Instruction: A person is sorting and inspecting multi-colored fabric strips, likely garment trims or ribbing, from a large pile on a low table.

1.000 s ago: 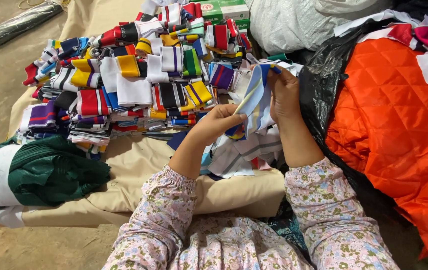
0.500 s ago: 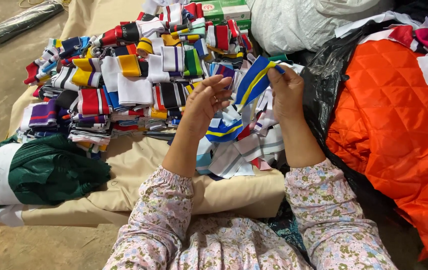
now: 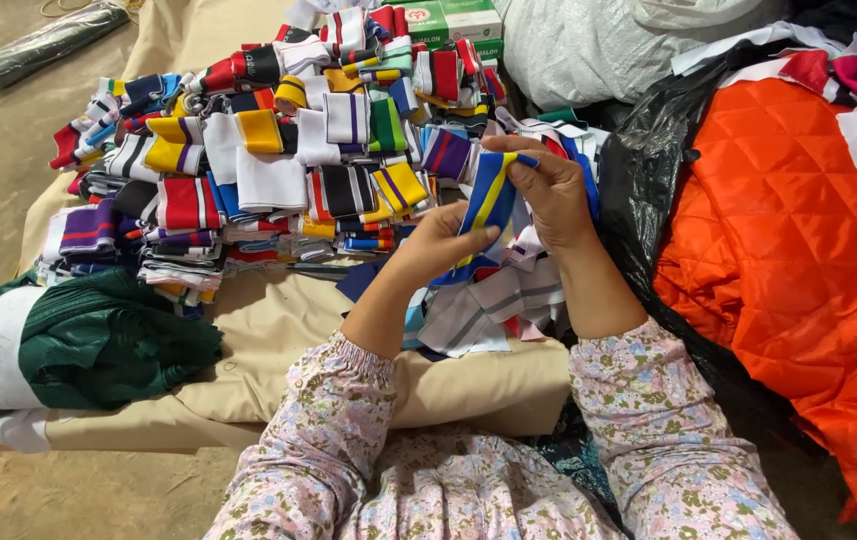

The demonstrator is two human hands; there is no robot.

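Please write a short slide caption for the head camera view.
Both hands, left hand and right hand, hold a blue-and-yellow striped knit band over a pile of folded bands.

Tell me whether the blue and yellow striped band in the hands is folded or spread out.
Spread out: the striped band hangs lengthwise between the right hand at its top and the left hand lower down.

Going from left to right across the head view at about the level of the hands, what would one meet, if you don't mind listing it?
Green fabric bundle → pile of striped bands → left hand → blue-and-yellow band → right hand → black plastic bag → orange quilted fabric.
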